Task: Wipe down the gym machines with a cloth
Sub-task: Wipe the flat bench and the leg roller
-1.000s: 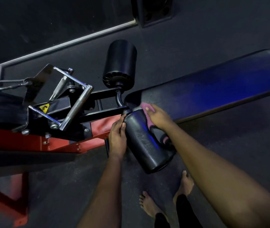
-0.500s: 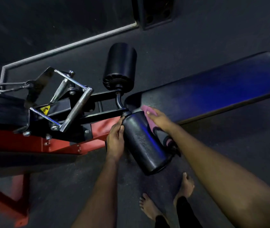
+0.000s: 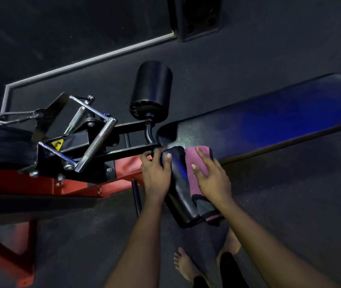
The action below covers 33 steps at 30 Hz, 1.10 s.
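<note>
Bench pad (image 3: 269, 121), long, black, vinyl, slanting away up-right. Just off its near end, black cylindrical foam roller (image 3: 179, 183), long axis running from red steel frame (image 3: 40, 183) down toward the feet. Pink cloth (image 3: 194, 163) flat on the roller's right flank, under right hand (image 3: 213, 179), fingers straight, slightly apart. Left hand (image 3: 155, 173) curled round the roller's upper end. Likely next: lengthwise stroke, right hand nearer. No containers seen.

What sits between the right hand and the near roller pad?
The pink cloth, pressed under the right hand against the near roller pad, in the head view.
</note>
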Available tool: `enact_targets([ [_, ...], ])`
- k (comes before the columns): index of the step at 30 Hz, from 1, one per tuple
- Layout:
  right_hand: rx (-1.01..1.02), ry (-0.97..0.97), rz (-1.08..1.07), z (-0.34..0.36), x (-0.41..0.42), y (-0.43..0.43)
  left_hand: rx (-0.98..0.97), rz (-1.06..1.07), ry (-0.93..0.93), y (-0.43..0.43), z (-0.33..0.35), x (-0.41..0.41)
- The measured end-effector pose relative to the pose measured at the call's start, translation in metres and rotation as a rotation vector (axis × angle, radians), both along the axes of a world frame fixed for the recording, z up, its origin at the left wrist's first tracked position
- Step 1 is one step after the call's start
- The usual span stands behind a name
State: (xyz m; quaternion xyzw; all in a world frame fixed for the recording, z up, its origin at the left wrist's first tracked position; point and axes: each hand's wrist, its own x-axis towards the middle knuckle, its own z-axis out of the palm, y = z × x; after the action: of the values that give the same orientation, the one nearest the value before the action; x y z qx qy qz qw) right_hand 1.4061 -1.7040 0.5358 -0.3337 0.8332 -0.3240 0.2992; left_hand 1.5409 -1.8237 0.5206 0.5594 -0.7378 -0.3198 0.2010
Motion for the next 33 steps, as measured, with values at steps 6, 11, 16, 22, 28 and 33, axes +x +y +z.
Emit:
enact_targets([
  [6,0.022,0.250,0.164,0.018,0.021,-0.004,0.111,-0.032,0.351,-0.001,-0.023,0.026],
  [11,0.087,0.380,0.223,0.014,0.019,-0.061,0.110,-0.028,0.404,-0.007,-0.042,0.028],
  [16,0.137,0.280,0.191,0.016,0.017,-0.078,0.117,-0.029,0.384,-0.009,-0.037,0.028],
  [22,0.110,0.461,0.243,0.014,0.033,-0.037,0.108,-0.045,0.379,-0.007,-0.038,0.029],
  [28,0.116,0.077,0.192,0.006,-0.005,-0.088,0.110,-0.041,0.376,-0.008,-0.036,0.028],
  [33,0.100,0.273,0.176,0.027,0.032,-0.005,0.118,-0.052,0.394,-0.008,-0.038,0.029],
])
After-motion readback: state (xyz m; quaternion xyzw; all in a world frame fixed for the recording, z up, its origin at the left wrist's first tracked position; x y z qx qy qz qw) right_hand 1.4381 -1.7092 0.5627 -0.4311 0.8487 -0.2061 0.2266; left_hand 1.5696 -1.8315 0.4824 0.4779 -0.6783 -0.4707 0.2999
